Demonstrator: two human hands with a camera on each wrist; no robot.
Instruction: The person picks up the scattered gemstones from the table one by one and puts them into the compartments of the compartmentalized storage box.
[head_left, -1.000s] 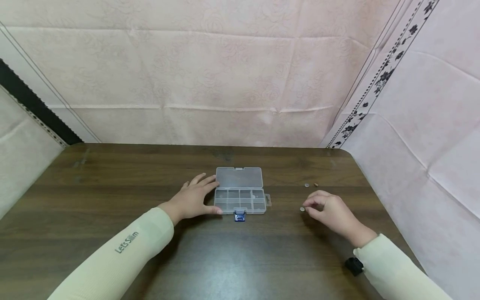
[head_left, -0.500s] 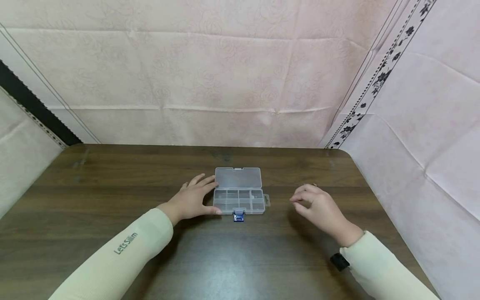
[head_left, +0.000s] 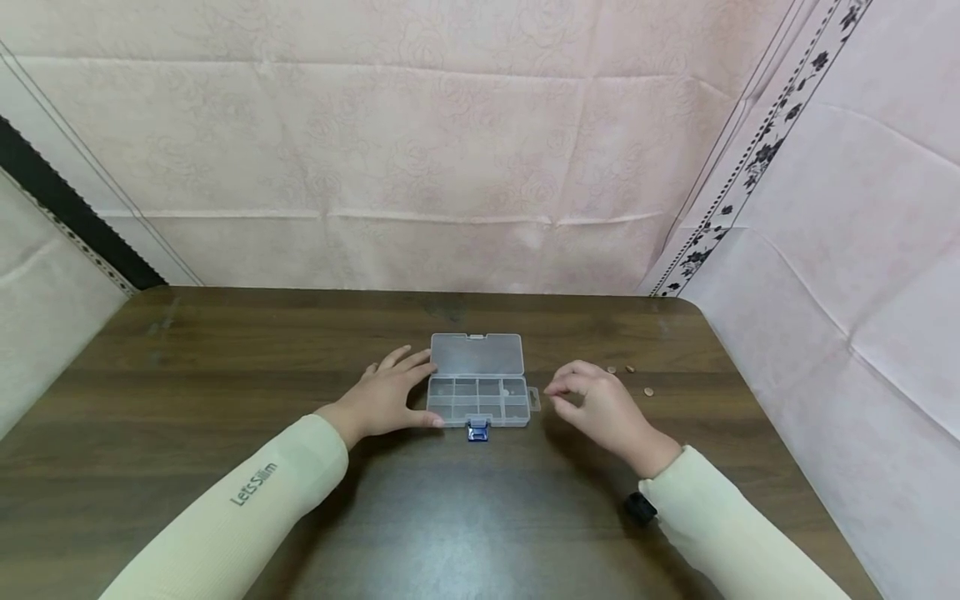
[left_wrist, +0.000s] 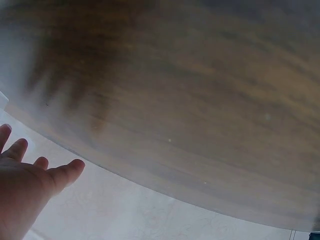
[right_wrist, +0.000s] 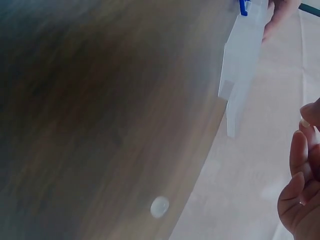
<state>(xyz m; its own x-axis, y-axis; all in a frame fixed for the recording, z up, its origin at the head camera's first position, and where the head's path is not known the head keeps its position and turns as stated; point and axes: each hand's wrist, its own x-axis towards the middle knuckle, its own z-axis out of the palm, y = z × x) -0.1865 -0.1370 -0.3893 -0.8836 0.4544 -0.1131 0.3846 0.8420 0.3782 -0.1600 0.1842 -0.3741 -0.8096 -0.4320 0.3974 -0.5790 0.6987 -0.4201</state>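
Observation:
A clear plastic compartment box [head_left: 478, 403] sits mid-table, its lid [head_left: 477, 357] swung back and a blue latch [head_left: 477, 432] at the front. My left hand [head_left: 386, 396] rests against the box's left side, fingers spread, thumb at the front corner. Just right of the box, my right hand [head_left: 592, 403] pinches a small pale round piece [right_wrist: 304, 122] between thumb and forefinger; the fingers mostly cover it. A small pale piece [head_left: 507, 392] lies in a right-hand compartment. Behind the right hand lie small round pieces, one pale disc [head_left: 648, 392] and one brownish [head_left: 630, 368].
The brown wooden table [head_left: 225, 350] ends at a pale patterned cloth [head_left: 420, 167] behind. Another pale cloth [head_left: 862, 250] stands along the right side. A hanging tab [head_left: 534, 399] sticks out of the box's right side.
My right hand has picked up the nearest small round piece and moved left with it, up to the box's right side. The left hand has stayed at the box.

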